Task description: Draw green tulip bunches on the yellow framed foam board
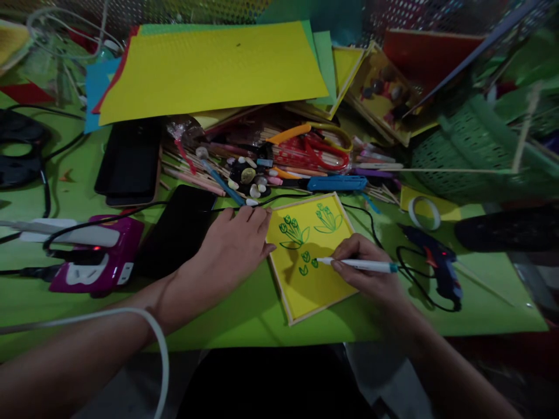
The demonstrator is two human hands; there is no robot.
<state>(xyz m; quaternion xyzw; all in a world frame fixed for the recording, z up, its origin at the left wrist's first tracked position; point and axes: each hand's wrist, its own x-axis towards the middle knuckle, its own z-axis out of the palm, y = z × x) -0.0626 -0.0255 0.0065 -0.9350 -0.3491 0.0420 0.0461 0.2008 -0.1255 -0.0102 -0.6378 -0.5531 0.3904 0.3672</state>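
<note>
A yellow square board [317, 291] with a thin pale wooden frame lies tilted on the green table. Green flower drawings [294, 233] fill its upper half, and a few small green buds [305, 259] show lower down. My right hand [371, 267] grips a white marker [367, 265] with a green end, its tip at the rightmost small bud. My left hand [236, 250] lies flat beside the board, fingers stretched out, its thumb touching the left edge of the frame.
Beyond the board are a blue cutter [336, 184], scissors [327, 154], pebbles and sticks. Yellow sheets [213, 73] lie behind. A glue gun [437, 262], tape roll [423, 213] and green basket [467, 151] stand right; phones [128, 160] and a purple power strip [100, 256] left.
</note>
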